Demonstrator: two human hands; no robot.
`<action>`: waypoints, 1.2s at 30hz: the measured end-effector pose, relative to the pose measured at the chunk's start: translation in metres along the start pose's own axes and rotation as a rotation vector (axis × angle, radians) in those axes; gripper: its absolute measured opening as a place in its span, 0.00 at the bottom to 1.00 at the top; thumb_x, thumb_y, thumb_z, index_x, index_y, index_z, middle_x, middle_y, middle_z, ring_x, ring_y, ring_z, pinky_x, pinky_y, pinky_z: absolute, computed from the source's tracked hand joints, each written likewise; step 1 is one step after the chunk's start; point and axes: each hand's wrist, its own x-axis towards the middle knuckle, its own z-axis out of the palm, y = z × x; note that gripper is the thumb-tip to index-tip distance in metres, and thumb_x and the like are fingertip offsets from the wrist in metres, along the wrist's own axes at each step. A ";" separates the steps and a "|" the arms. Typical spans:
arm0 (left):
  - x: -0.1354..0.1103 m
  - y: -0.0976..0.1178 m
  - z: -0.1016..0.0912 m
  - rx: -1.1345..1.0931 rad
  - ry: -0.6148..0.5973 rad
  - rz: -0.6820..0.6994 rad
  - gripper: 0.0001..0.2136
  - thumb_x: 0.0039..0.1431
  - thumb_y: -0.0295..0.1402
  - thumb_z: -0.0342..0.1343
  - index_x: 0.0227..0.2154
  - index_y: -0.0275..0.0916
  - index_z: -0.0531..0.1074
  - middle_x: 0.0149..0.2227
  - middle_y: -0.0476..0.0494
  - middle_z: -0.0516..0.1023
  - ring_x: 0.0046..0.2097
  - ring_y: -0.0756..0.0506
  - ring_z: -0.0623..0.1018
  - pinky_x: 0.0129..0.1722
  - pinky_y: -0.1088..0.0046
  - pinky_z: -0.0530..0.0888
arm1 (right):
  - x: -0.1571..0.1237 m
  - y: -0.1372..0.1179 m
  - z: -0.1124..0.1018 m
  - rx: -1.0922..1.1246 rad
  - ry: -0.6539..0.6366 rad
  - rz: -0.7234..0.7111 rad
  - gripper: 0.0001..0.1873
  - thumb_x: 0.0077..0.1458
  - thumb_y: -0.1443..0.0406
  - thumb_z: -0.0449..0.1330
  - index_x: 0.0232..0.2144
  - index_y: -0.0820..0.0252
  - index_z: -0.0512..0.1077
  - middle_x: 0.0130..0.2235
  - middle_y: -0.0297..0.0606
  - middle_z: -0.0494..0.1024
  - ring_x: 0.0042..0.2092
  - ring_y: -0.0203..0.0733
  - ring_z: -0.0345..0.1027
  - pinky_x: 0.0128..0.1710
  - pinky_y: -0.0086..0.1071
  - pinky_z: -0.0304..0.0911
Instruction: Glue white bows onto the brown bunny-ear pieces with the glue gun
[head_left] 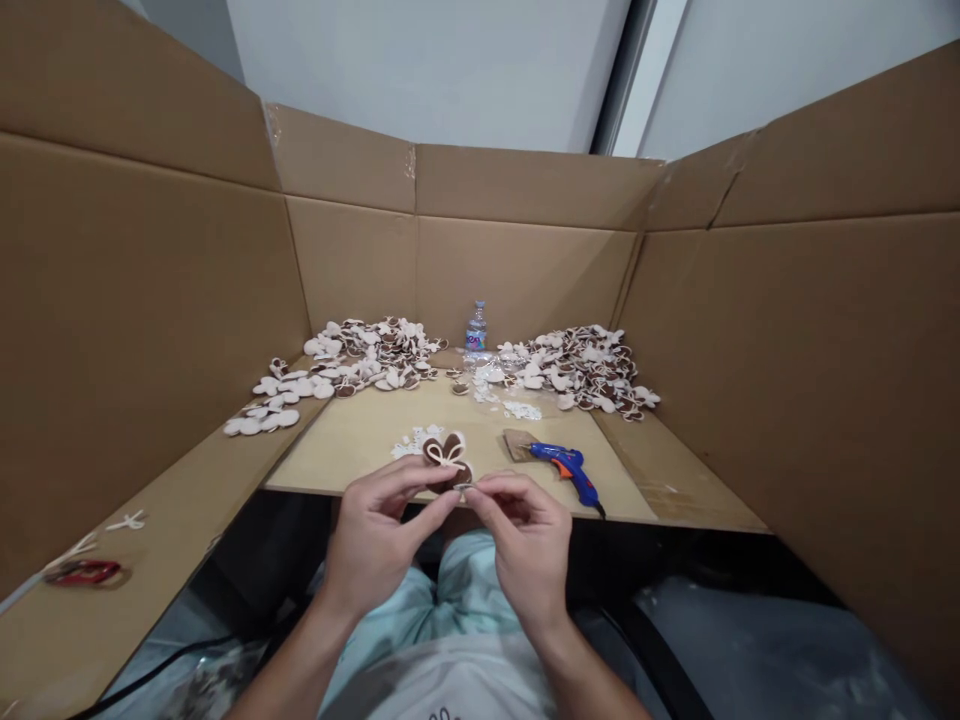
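Observation:
A brown-and-white padded bow piece (448, 462) with a white looped outline sits just above my hands, at the table's front edge. My left hand (373, 535) pinches its lower edge between thumb and fingers. My right hand (525, 535) pinches a small metal clip (463, 487) against the underside of that piece. A blue and orange hot glue gun (568, 472) lies on its side right of my right hand, its tip resting on a scrap of cardboard (519, 444). Part of the bow piece is hidden behind my fingers.
Two large heaps of similar white and brown pieces (367, 355) (577, 370) lie at the back of the wooden table (352, 450), with a plastic water bottle (475, 328) between them. Cardboard walls (142, 300) surround the table. A red tool (84, 572) lies on the left cardboard ledge.

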 end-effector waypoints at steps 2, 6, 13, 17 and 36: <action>-0.001 0.000 0.000 -0.015 0.002 -0.011 0.09 0.51 0.24 0.64 0.34 0.44 0.81 0.34 0.48 0.81 0.36 0.50 0.79 0.36 0.80 0.77 | -0.001 0.001 -0.001 0.012 -0.002 0.028 0.04 0.48 0.71 0.67 0.27 0.58 0.78 0.27 0.31 0.79 0.29 0.32 0.72 0.30 0.22 0.68; -0.002 0.000 0.001 -0.069 -0.015 -0.058 0.08 0.51 0.24 0.64 0.33 0.44 0.81 0.32 0.50 0.81 0.35 0.51 0.79 0.36 0.81 0.76 | -0.003 0.004 -0.003 0.066 0.000 0.154 0.05 0.48 0.68 0.69 0.25 0.59 0.75 0.25 0.30 0.77 0.28 0.29 0.69 0.30 0.21 0.65; 0.000 0.001 0.001 -0.182 -0.068 -0.152 0.05 0.51 0.25 0.64 0.30 0.41 0.79 0.31 0.50 0.81 0.35 0.52 0.79 0.36 0.82 0.75 | 0.003 0.006 -0.004 0.492 -0.088 0.489 0.14 0.42 0.68 0.73 0.29 0.58 0.71 0.29 0.27 0.71 0.30 0.29 0.65 0.31 0.23 0.63; 0.002 -0.002 0.002 -0.173 -0.032 -0.206 0.05 0.48 0.26 0.66 0.29 0.39 0.78 0.30 0.49 0.81 0.33 0.52 0.79 0.34 0.83 0.75 | 0.007 0.007 -0.006 0.560 -0.159 0.574 0.15 0.42 0.70 0.72 0.30 0.58 0.71 0.31 0.28 0.71 0.32 0.30 0.66 0.34 0.24 0.65; 0.008 -0.010 0.003 -0.095 0.132 -0.216 0.11 0.39 0.26 0.70 0.22 0.37 0.71 0.23 0.52 0.73 0.26 0.53 0.71 0.25 0.80 0.70 | 0.005 0.032 -0.016 0.086 -0.956 0.768 0.16 0.52 0.56 0.65 0.27 0.66 0.78 0.16 0.29 0.69 0.17 0.27 0.49 0.18 0.25 0.43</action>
